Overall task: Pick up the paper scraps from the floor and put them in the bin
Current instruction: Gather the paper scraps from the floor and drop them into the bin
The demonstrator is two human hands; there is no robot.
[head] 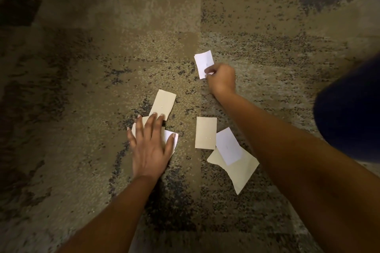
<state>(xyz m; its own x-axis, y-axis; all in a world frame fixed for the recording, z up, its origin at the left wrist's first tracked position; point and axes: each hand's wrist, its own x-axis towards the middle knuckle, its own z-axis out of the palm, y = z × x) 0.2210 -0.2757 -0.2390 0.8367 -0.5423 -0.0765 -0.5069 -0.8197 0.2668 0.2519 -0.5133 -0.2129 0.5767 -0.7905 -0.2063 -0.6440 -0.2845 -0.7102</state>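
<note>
Several paper scraps lie on a mottled brown carpet. My right hand (221, 79) pinches the near edge of a white scrap (203, 62) at the far centre. My left hand (151, 141) lies flat with fingers spread on a small pile of scraps (172, 136); its fingertips touch a beige scrap (164, 103) just beyond. Between my arms lie a beige rectangle (205, 132), a white scrap (227, 145) and a larger torn beige piece (239, 170) under it. No bin is in view.
The carpet (102, 68) stretches all around, with a seam running top to bottom near the middle. A dark blue cloth shape (349, 117), probably my knee, fills the right edge. A dark patch (18, 11) sits at the far left.
</note>
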